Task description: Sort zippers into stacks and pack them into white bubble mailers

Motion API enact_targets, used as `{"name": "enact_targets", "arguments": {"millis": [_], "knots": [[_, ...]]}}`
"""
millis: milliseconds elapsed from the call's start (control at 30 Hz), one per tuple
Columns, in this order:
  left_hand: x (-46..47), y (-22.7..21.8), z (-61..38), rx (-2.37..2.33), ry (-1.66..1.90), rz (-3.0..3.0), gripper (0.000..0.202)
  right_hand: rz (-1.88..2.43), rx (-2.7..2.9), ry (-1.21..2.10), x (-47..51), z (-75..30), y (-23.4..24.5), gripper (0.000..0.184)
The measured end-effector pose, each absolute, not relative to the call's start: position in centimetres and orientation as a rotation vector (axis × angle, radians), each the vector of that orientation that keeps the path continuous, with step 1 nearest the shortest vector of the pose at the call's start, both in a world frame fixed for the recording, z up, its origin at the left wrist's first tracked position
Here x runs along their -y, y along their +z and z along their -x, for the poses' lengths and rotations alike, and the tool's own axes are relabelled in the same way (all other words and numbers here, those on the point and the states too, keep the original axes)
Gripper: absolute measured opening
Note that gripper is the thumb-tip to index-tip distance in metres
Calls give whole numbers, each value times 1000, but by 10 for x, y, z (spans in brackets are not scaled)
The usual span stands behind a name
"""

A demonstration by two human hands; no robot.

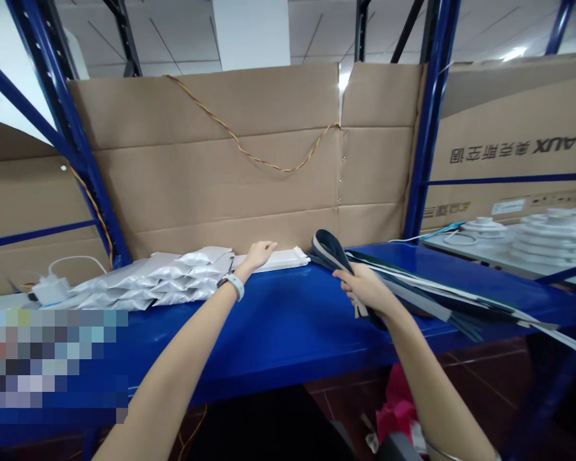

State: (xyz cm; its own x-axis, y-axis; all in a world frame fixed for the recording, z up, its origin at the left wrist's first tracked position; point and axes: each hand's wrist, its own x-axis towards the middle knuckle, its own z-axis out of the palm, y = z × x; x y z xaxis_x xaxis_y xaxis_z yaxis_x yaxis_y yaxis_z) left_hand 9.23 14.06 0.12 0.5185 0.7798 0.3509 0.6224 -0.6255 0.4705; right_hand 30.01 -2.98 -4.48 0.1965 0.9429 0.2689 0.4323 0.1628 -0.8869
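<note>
My left hand, with a pale band on the wrist, is over a flat stack of white plastic bags at the back of the blue shelf. Its fingers look curled; whether they grip a bag is hidden. To the right, my right hand is closed around a folded fabric strip, dark with a grey edge, which loops up past the fingers. Beneath and beyond that hand lies a bundle of long dark and white strips, stretching to the right.
Filled silvery-white packets are piled on the left of the blue shelf. A cardboard panel with a twisted wire stands behind, between blue posts. White coiled rolls sit at the right. A white plug adapter is far left.
</note>
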Motion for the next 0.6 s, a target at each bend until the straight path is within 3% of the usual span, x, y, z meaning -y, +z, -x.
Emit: {"name": "enact_targets", "arguments": {"millis": [367,600], "knots": [[-187,-40,-140,-1432,642,-2504,30,1478,1293,637,43,-332,-35,18],[-160,-23,-147,-1276,852,-2579,24,1521,1349,625,41,-335,-38,16]]}}
